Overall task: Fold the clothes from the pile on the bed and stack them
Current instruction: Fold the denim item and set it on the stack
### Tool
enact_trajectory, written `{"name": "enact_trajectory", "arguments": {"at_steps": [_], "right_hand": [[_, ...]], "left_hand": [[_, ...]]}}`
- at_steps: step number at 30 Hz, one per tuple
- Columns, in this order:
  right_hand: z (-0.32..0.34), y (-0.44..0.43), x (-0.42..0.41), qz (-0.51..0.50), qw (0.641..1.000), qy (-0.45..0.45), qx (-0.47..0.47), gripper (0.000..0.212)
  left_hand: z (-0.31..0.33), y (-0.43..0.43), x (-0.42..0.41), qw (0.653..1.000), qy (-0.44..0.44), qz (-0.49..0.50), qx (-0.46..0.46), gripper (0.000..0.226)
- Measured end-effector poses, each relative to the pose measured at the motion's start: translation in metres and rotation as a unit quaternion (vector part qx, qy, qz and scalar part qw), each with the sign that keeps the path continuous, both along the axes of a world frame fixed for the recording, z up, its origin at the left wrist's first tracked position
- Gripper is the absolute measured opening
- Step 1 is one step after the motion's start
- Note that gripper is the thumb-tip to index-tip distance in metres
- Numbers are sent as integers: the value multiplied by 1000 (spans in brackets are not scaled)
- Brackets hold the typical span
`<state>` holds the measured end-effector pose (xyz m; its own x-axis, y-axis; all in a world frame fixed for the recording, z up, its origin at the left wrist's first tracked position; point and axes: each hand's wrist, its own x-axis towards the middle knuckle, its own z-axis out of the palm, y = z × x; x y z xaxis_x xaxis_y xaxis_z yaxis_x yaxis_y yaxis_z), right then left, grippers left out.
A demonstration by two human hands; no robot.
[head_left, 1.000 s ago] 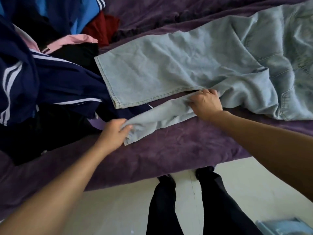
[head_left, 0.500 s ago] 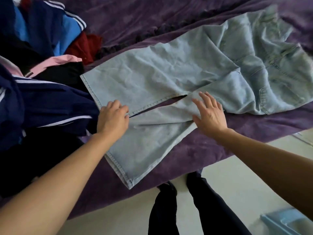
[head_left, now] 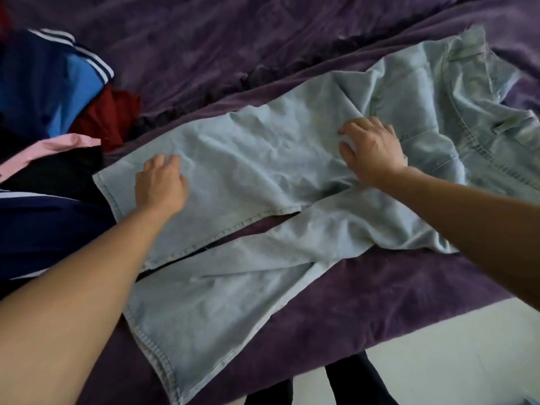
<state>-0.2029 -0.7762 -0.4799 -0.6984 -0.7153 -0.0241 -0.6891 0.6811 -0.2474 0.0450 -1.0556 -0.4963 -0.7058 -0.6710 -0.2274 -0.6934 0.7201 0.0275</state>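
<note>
Light blue jeans (head_left: pixel 263 159) lie spread across the purple bed (head_left: pixel 380 290), waist at the far right, legs running left and toward me. My left hand (head_left: pixel 159 182) rests on the far leg near its hem, fingers loosely bent on the denim. My right hand (head_left: pixel 371 150) lies on the upper thigh of the same leg, fingers spread and bent onto the cloth. The near leg (head_left: pixel 204 311) lies flat and hangs past the bed's edge. The pile of clothes (head_left: pixel 43 135) sits at the left: navy with white stripes, blue, pink, black and dark red pieces.
A rumpled purple blanket (head_left: pixel 204 54) covers the far side of the bed. Pale floor (head_left: pixel 438 355) shows at the lower right, with my dark trouser legs (head_left: pixel 350 384) at the bed's edge.
The near leg has been spread out flat. Both hands left it and moved up onto the far leg, the right hand further toward the waist.
</note>
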Motion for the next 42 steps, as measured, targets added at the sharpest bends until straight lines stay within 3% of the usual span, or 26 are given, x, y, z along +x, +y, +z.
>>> {"name": "enact_trajectory", "arguments": {"at_steps": [3, 5, 8, 13, 16, 18, 24, 32, 34, 37, 40, 42], "right_hand": [[-13, -62, -62, 32, 999, 14, 30, 49], [-23, -92, -98, 24, 997, 7, 77, 58], [-34, -110, -137, 18, 991, 28, 128, 39], [-18, -142, -176, 30, 997, 53, 42, 27], [-17, -167, -182, 23, 999, 42, 21, 28], [-18, -166, -177, 14, 999, 28, 21, 33], [-22, -32, -152, -21, 1000, -3, -12, 48], [-2, 236, -114, -283, 955, 13, 93, 56], [1, 283, -110, -366, 920, -18, 140, 67], [1, 315, -111, -452, 872, -122, 145, 80], [-7, 312, -118, -451, 881, -135, 59, 78], [-14, 304, -126, -411, 903, -123, 28, 64]], "left_hand": [[-11, -26, -39, 1000, 17, 0, 4, 50], [-22, -39, -60, 999, -25, 33, 18, 55], [-30, -49, -70, 996, -51, 62, -27, 40], [-5, -89, -73, 983, 4, 113, -146, 23], [9, -109, -86, 974, -24, 166, -155, 28], [12, -94, -94, 978, -19, 150, -141, 36], [13, 47, -117, 996, 87, -2, -13, 34], [20, 254, -112, 954, 171, -226, 93, 22], [14, 290, -101, 946, 139, -276, 99, 20], [-7, 322, -81, 955, -3, -281, 94, 36], [-32, 323, -68, 961, -102, -248, 71, 60], [-41, 316, -66, 960, -114, -252, 52, 68]]}}
